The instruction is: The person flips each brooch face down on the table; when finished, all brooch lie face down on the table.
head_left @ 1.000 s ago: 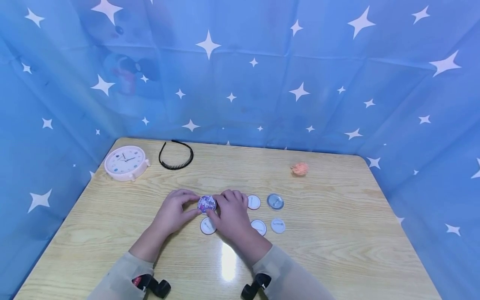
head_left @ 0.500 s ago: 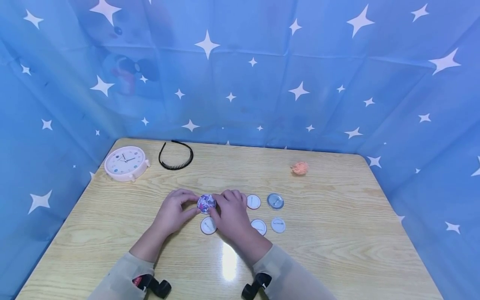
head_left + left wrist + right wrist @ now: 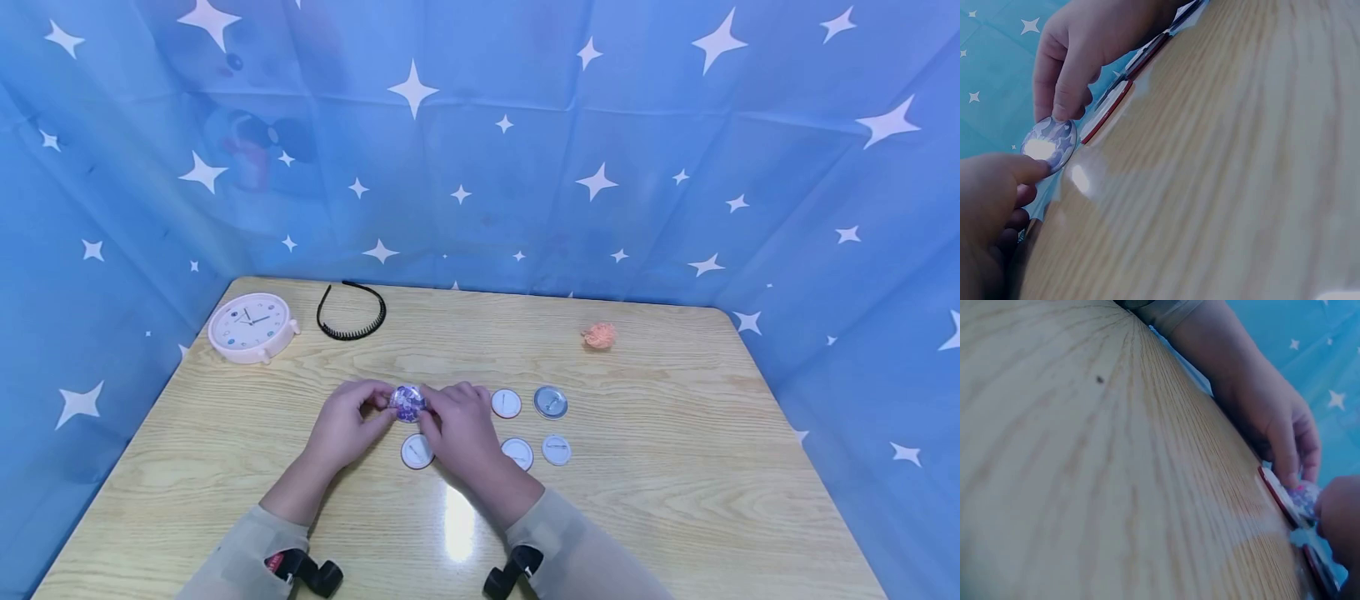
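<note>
A round purple-and-white pin badge point(image 3: 408, 402), its printed face up, is pinched between my two hands. The thumb and index finger of my left hand point(image 3: 343, 425) hold its left edge, while those of my right hand point(image 3: 463, 429) grip its right side. In the left wrist view the badge point(image 3: 1050, 144) is tilted just off the table, with glare on its face. Below it lies a face-down badge point(image 3: 416, 451), pin side showing. Right of my right hand are more white-backed badges point(image 3: 506, 403) and a silver-backed badge point(image 3: 551, 402).
A pink clock point(image 3: 252, 327) and a black toothed headband point(image 3: 352, 315) lie at the back left of the wooden table point(image 3: 675, 467). An orange-pink fluffy thing point(image 3: 600, 336) sits at the back right. Behind hangs a blue star-patterned curtain point(image 3: 487, 150).
The purple badge has shifted slightly left and away from me, and its face has tilted, now catching light. Both hands moved slightly with it. The other badges have stayed put.
</note>
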{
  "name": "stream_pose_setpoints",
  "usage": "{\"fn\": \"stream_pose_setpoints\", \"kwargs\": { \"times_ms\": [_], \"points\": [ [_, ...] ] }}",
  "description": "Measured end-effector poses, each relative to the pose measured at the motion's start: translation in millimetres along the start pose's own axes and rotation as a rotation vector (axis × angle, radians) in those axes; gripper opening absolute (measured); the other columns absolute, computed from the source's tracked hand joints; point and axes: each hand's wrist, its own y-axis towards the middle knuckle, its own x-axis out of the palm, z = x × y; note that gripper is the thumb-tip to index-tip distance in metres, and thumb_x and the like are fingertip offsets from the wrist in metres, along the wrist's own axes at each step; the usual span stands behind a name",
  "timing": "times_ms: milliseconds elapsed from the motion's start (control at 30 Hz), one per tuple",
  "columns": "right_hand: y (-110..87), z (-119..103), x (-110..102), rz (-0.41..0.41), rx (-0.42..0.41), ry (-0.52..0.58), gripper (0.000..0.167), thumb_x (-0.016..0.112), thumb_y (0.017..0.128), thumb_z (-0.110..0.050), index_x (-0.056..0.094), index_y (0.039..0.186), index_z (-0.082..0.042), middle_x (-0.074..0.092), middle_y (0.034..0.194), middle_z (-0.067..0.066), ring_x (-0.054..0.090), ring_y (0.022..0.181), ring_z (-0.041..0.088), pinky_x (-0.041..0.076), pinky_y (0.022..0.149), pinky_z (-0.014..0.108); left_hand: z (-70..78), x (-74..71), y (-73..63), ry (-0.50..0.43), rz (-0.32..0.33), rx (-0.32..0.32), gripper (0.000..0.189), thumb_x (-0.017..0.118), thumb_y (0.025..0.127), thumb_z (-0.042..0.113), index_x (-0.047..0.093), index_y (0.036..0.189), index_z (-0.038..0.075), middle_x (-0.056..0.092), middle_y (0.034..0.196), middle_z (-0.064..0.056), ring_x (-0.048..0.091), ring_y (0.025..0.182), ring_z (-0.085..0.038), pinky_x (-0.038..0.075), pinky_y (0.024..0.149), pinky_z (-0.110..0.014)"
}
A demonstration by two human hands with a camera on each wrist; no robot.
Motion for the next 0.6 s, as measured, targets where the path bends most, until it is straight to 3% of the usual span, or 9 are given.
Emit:
{"fn": "stream_pose_setpoints", "kwargs": {
  "times_ms": [167,400,600],
  "points": [
    [0.3,-0.1,0.2,0.009,-0.012,0.004,0.033,0.076,0.098,-0.025,0.077,0.129,-0.014,0.080,0.104,0.000,0.065,0.095,0.021,0.045,0.091,0.045,1.9,-0.1,-0.1,0.000,-0.006,-0.043,0.020,0.085,0.088,0.007,0.077,0.106,0.012,0.066,0.083,0.011,0.057,0.080,-0.013,0.049,0.072,-0.033],
    [1.4,1.5,0.8,0.025,-0.014,0.010,0.029,0.076,0.097,-0.022,0.079,0.124,-0.015,0.080,0.100,0.000,0.064,0.087,0.020,0.049,0.085,0.042,3.0,0.0,0.8,-0.003,-0.020,-0.045,0.017,0.084,0.090,0.008,0.077,0.105,0.012,0.060,0.078,0.012,0.055,0.077,-0.012,0.048,0.070,-0.031],
    [2.4,1.4,2.1,0.031,-0.007,0.037,0.029,0.077,0.096,-0.020,0.079,0.124,-0.014,0.079,0.098,-0.002,0.062,0.084,0.018,0.050,0.082,0.041,3.4,-1.7,0.7,0.000,-0.073,-0.082,0.013,0.082,0.093,0.012,0.072,0.101,0.015,0.058,0.080,0.010,0.053,0.077,-0.013,0.046,0.069,-0.030]
  ]
}}
